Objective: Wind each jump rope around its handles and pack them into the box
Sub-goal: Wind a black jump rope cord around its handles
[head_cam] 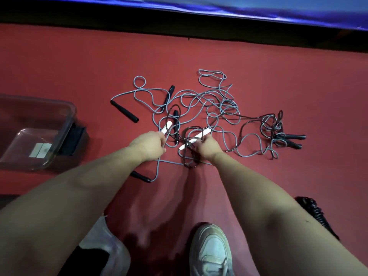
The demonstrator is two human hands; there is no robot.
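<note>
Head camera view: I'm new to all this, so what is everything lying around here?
Grey ropes: several, grey, tangled mid-floor.
Black rope: one, black, thin, through the tangle.
Black handles: several, black, scattered around the tangle.
White handles: two, white, one in each hand.
Box: one, clear, left.
Floor: red, under everything.
Shoe: one, pale, bottom.
Left hand: grips one white handle.
Right hand: grips the other.

Grey and black jump ropes (231,104) sprawl tangled and unwound just beyond the left hand (148,145) and right hand (207,147), which grip white handles (202,134). The clear box (67,108) lies left of both.
</note>
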